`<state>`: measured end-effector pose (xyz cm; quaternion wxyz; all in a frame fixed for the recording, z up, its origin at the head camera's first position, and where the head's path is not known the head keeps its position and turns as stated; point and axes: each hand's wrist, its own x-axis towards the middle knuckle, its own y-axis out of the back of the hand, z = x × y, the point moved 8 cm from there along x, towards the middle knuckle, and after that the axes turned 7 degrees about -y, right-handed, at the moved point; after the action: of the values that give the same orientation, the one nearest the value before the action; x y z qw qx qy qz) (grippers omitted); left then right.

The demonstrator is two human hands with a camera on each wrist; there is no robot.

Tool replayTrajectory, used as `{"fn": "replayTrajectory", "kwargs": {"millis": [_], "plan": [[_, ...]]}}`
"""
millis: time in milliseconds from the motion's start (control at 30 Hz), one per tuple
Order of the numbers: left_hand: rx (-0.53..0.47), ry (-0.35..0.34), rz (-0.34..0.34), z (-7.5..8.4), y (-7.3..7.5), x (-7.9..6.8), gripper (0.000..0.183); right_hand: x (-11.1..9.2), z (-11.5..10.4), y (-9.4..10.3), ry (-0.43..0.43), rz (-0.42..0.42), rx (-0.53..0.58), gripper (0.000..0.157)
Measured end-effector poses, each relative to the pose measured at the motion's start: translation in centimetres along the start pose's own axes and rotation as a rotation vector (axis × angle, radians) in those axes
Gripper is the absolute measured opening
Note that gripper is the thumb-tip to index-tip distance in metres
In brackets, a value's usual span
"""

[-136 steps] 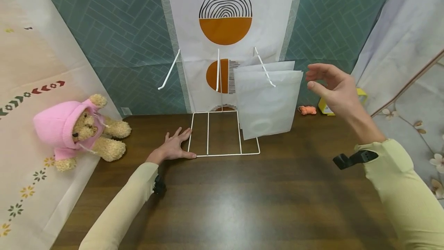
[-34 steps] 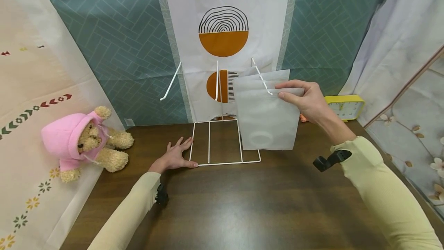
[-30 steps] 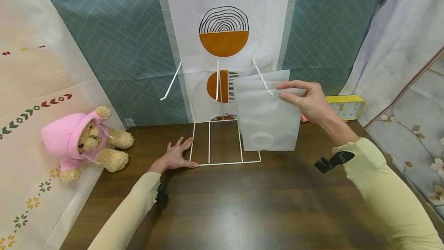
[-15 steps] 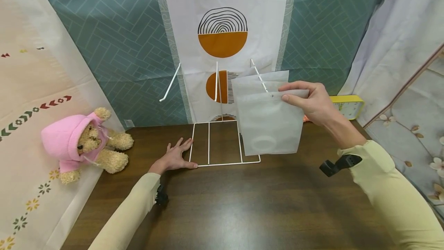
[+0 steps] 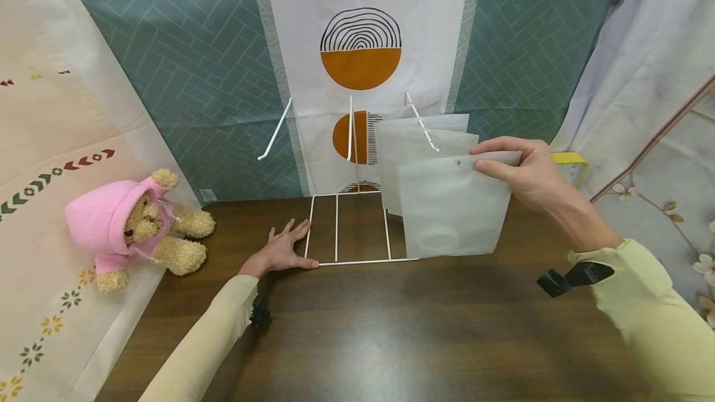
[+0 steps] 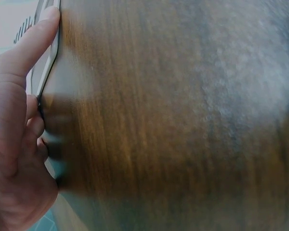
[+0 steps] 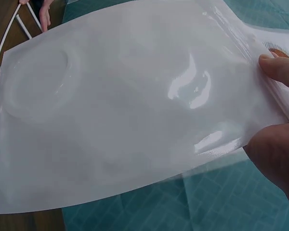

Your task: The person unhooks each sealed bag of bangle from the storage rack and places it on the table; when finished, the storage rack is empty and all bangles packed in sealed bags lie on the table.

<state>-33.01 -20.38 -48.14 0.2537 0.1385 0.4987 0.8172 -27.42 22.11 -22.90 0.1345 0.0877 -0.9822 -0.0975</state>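
Observation:
My right hand (image 5: 527, 172) pinches a frosted white zip bag (image 5: 455, 216) by its upper right corner. Its small punched hole shows to the right of the tip of the right-hand hook (image 5: 421, 121), and the bag is off that hook. A round, ring-like outline (image 7: 38, 82) shows low in the bag in the right wrist view; what makes it is hidden. Behind it, more frosted bags (image 5: 391, 144) hang on the same hook. My left hand (image 5: 282, 250) rests spread at the front left corner of the white wire rack (image 5: 336, 228), its thumb along the front wire.
The rack's left hook (image 5: 275, 129) and middle hook (image 5: 350, 129) hold nothing. A teddy bear in a pink hoodie (image 5: 128, 219) sits at the left. A yellow clock (image 5: 575, 161) stands at the back right, partly behind my right hand. Fabric hangs behind the wooden table (image 5: 357, 334).
My right hand came in from the right, took the front bag's corner, and drew it forward and right off the hook. The left hand stays on the rack's base.

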Motion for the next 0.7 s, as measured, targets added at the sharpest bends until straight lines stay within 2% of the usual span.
{"fn": "replayTrajectory", "kwargs": {"millis": [100,233,400,533,633,700], "plan": [[-0.003,0.005,-0.006,0.1,0.0,0.0,0.112,-0.6,0.4,1.1,0.005,-0.006,-0.018,0.022],[0.007,0.005,-0.004,0.0,-0.1,0.0,0.112,-1.5,1.4,3.2,-0.043,0.041,-0.115,0.023],[0.003,0.005,-0.005,0.0,-0.1,0.1,0.112,-2.8,2.4,5.9,-0.031,0.049,-0.095,0.026],[0.004,0.001,0.002,-0.1,-0.2,0.2,0.112,-4.1,3.8,8.3,-0.091,0.12,-0.141,0.024],[0.008,0.0,0.002,0.0,-0.2,0.2,0.112,-5.3,5.5,10.2,-0.178,0.139,-0.061,0.024],[0.004,0.001,0.001,0.0,-0.2,0.2,0.112,-6.0,6.5,11.4,-0.19,0.119,0.052,0.025]]}}
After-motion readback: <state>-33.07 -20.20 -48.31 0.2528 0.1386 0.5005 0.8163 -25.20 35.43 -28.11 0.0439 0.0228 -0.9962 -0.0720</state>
